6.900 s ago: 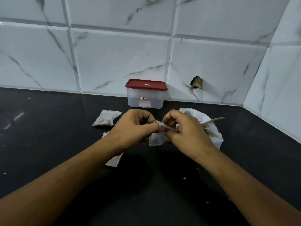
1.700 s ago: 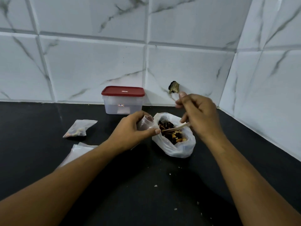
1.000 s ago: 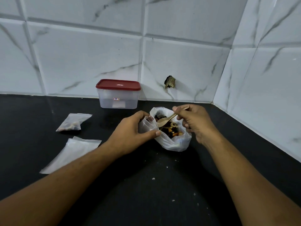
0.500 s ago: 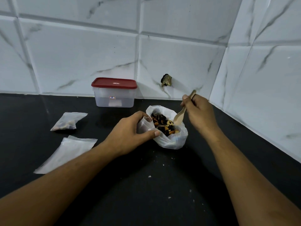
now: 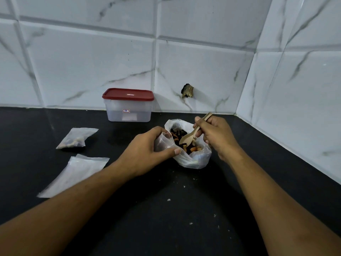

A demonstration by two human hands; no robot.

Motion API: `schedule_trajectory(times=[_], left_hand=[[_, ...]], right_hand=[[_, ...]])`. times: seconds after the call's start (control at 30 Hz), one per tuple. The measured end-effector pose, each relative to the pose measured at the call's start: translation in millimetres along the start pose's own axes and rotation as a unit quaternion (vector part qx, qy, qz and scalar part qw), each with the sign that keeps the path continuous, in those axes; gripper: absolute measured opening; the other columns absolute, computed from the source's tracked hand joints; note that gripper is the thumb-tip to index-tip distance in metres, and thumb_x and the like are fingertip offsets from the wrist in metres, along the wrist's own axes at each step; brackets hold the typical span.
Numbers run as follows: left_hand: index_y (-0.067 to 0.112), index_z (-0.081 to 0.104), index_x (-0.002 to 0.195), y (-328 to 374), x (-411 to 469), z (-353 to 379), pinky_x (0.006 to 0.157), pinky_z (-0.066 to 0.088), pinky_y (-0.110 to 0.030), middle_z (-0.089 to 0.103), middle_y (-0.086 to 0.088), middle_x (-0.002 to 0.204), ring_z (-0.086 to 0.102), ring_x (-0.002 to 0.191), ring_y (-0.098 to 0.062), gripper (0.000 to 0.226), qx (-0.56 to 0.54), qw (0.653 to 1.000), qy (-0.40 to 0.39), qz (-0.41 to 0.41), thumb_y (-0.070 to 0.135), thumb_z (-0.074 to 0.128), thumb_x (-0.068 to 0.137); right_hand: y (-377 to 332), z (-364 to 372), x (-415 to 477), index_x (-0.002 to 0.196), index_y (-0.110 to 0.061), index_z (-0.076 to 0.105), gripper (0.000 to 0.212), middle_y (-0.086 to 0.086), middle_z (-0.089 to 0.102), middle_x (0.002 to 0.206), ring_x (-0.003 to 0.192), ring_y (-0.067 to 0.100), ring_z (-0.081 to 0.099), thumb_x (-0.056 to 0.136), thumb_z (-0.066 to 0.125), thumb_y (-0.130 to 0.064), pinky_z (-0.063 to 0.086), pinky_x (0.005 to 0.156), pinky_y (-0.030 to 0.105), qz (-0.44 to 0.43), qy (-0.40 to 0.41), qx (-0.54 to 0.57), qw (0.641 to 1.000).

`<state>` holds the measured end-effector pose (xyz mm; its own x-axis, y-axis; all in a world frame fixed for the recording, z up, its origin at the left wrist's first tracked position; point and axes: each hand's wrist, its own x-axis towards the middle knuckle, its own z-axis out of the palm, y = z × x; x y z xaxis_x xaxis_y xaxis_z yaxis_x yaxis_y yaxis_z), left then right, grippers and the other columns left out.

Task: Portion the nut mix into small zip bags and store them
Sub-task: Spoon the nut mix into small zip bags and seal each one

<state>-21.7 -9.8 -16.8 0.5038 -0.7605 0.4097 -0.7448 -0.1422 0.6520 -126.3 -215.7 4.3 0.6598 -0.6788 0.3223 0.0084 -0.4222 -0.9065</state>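
Both forearms reach forward, the left hand (image 5: 145,150) curled round a small zip bag (image 5: 163,143), the right hand (image 5: 217,137) pinching a spoon (image 5: 186,139)

Black counter (image 5: 166,228) bears lidded tub (image 5: 128,108), filled zip bag (image 5: 75,138), empty bags (image 5: 77,172), nut-mix bag (image 5: 193,159).

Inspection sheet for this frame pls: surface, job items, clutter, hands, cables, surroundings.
Surface: black counter, running into a wall corner.
Job's things: nut bag open, mix inside; spoon bowl in the mix; zip bag held open against the nut bag; filled bag lying at left; flat bags nearer, look empty; box by the wall, red lid on.
Clutter: crumbs scattered in front of the nut bag.
Grippers: left hand grips the zip bag; right hand holds the spoon handle.
Cables: nothing seen.
Surroundings: tiled wall; dark stub in one tile.
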Motion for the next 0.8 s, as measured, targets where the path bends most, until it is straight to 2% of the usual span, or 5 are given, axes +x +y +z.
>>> schedule_trajectory(times=[0.1, 0.23, 0.37, 0.5, 0.8], left_hand=[[0.035, 0.057, 0.123, -1.1, 0.1, 0.1, 0.077, 0.059, -0.026, 0.070, 0.013, 0.107, 0.066, 0.087, 0.000, 0.060, -0.004, 1.000, -0.003, -0.005, 0.070, 0.066, 0.074], [0.036, 0.057, 0.124, 0.7, 0.4, -1.1, 0.076, 0.058, -0.022, 0.068, 0.014, 0.110, 0.066, 0.089, 0.000, 0.068, -0.005, 1.000, -0.010, -0.012, 0.075, 0.061, 0.069], [0.035, 0.057, 0.124, 0.8, 1.0, -0.2, 0.081, 0.060, -0.029, 0.069, 0.012, 0.110, 0.067, 0.091, -0.002, 0.071, -0.007, 1.000, -0.013, -0.010, 0.078, 0.059, 0.068], [0.034, 0.057, 0.125, 0.4, 0.7, -1.0, 0.082, 0.059, -0.029, 0.068, 0.013, 0.112, 0.066, 0.092, -0.003, 0.074, -0.001, 1.000, -0.015, -0.012, 0.079, 0.058, 0.067], [0.034, 0.059, 0.123, 0.0, 0.0, 0.3, 0.082, 0.059, -0.029, 0.068, 0.016, 0.109, 0.066, 0.092, 0.000, 0.070, -0.009, 1.000, 0.000, -0.011, 0.077, 0.061, 0.069]], right_hand=[[2.1, -0.2, 1.8, 0.085, -0.016, 0.076, 0.027, 0.001, 0.072, 0.069, 0.048, -0.002, 0.055, 0.101, 0.065, -0.035, 0.043, 0.063, 0.026, -0.032, 0.036, -0.023, 0.999], [4.0, 5.5, -1.0, 0.087, -0.017, 0.075, 0.024, 0.000, 0.074, 0.074, 0.053, -0.004, 0.059, 0.101, 0.066, -0.035, 0.044, 0.062, 0.023, -0.058, 0.040, -0.048, 0.996], [2.5, 7.3, -3.8, 0.089, -0.015, 0.077, 0.024, 0.001, 0.077, 0.076, 0.062, 0.002, 0.068, 0.101, 0.066, -0.032, 0.047, 0.062, 0.021, -0.034, 0.006, -0.044, 0.998], [-3.2, 5.9, -6.6, 0.091, -0.006, 0.076, 0.024, 0.016, 0.075, 0.080, 0.041, 0.000, 0.054, 0.102, 0.064, -0.024, 0.041, 0.044, 0.014, 0.011, -0.040, 0.006, 0.999], [-14.6, 2.9, -13.6, 0.091, 0.007, 0.073, 0.021, 0.018, 0.070, 0.073, 0.035, 0.007, 0.045, 0.099, 0.062, -0.010, 0.041, 0.038, 0.016, 0.075, -0.056, 0.044, 0.995]])
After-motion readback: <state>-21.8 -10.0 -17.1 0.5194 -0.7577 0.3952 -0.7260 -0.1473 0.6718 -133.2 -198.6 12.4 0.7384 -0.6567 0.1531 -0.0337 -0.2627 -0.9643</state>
